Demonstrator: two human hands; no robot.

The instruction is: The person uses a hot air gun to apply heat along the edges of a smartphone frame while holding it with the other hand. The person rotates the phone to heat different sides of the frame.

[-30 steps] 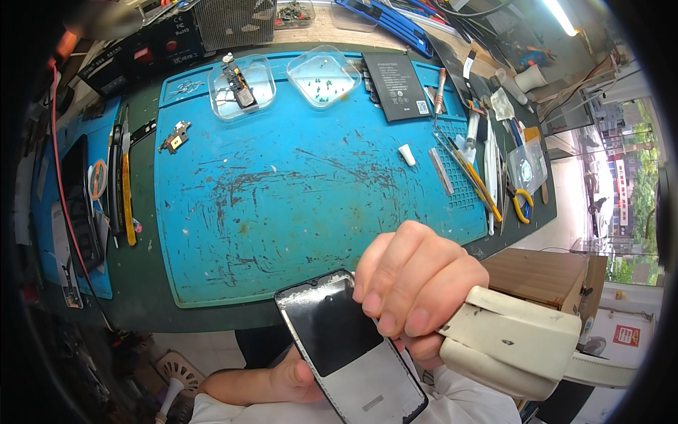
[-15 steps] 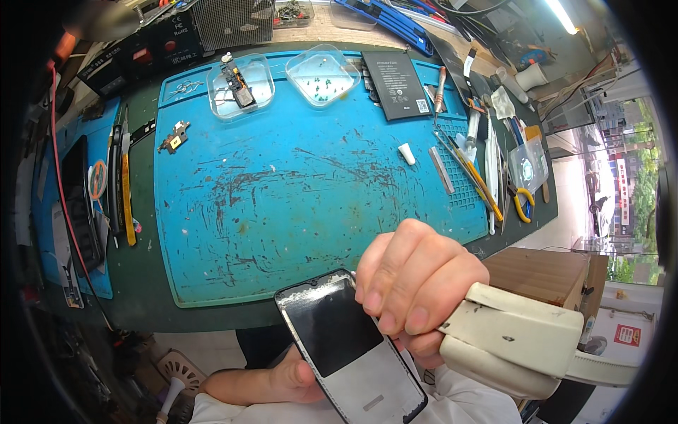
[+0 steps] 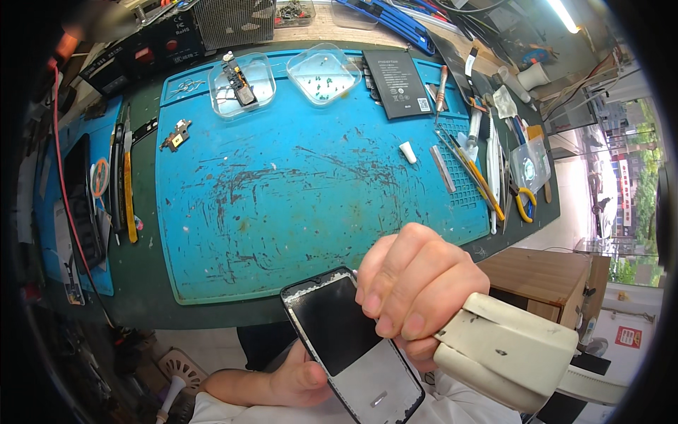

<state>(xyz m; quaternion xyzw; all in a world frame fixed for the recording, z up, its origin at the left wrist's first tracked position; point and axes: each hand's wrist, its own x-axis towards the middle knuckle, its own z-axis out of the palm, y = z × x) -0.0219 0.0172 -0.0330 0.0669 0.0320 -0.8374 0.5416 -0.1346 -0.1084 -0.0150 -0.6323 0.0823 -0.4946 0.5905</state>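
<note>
black phone frame [image 3: 340,331] in left hand [image 3: 299,376]; right hand [image 3: 425,284] alongside

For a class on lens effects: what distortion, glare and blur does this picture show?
Head view: the edges of the blue mat bow and the corners are black; same view: the tube light glares white and a rounded shape at top left is blurred.
</note>
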